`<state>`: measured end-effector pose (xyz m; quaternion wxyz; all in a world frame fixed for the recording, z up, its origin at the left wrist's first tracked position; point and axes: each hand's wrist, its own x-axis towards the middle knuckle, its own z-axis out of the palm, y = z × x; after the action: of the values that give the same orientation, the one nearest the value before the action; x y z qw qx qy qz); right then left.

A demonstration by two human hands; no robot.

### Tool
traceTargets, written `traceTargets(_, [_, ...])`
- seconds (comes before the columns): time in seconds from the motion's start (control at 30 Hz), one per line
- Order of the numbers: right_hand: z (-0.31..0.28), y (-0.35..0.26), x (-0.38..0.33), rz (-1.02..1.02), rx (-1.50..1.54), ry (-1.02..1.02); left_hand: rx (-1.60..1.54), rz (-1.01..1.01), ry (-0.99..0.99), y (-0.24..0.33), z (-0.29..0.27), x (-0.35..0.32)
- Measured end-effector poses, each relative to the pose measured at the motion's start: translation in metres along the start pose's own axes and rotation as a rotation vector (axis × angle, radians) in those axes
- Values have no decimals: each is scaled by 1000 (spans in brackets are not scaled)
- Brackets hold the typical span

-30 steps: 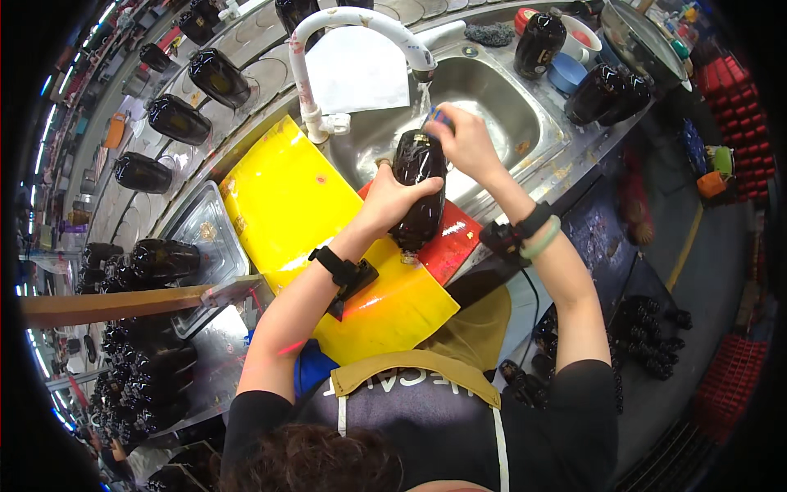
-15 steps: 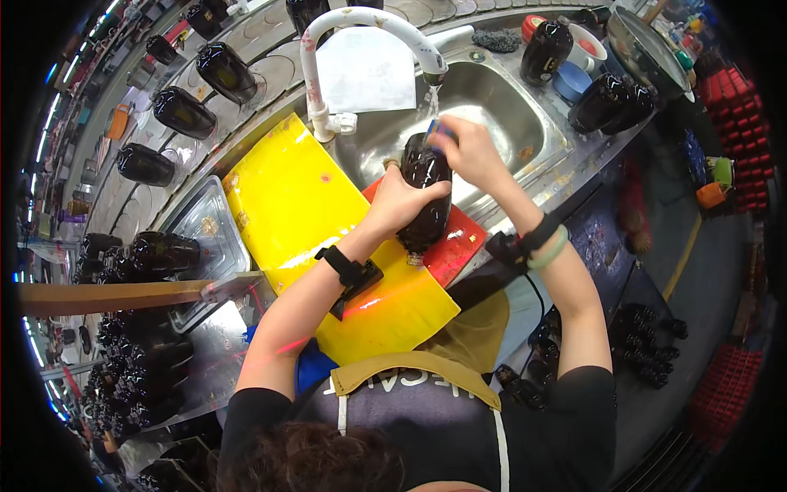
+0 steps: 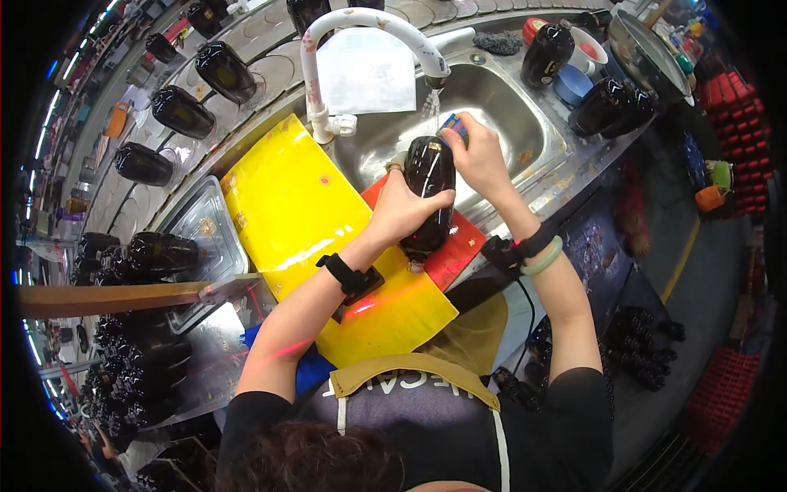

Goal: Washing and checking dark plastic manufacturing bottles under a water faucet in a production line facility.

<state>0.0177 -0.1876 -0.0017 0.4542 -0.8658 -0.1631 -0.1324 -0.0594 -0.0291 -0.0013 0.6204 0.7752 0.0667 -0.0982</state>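
A dark, glossy glass bottle (image 3: 431, 168) lies tilted over the near edge of the steel sink (image 3: 512, 94), its base toward the tap and its neck toward me. My left hand (image 3: 402, 207) is wrapped round its side, thumb across the glass. Pinched in my right hand (image 3: 482, 160) is a small blue pad (image 3: 453, 125), just right of the bottle's base; its exact kind is unclear. Water runs from the white curved tap (image 3: 373, 20) close above the base. Under the bottle are a red sheet (image 3: 469, 246) and a yellow sheet (image 3: 299, 205).
Dark bottles (image 3: 184, 112) stand along the conveyor at left, and more crowd beside a clear tray (image 3: 205, 234). On the right counter are a blue bowl (image 3: 571, 84), a white mug (image 3: 587, 51) and more bottles (image 3: 602, 107). A wooden bar (image 3: 115, 298) juts in from the left.
My right hand with the blue pad has shifted slightly right and away from the bottle's base. The bottle has moved a little, still in my left hand.
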Motion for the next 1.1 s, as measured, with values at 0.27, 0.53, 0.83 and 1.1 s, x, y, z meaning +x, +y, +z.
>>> traceTargets(0.27, [14,-6,1,-90,12,-19,19,-22,-1,-28,-6,7])
traceTargets(0.53, [5,-11,-1,-47,43,-70,31,-12,8,-25,-1,9])
traceTargets(0.83, [14,0,-1,-21,11,36,-28,-24,-11,-12,1,2])
traceTargets(1.1, [27,-1,-2,19,21,115,20,-10,-1,-26,-3,9])
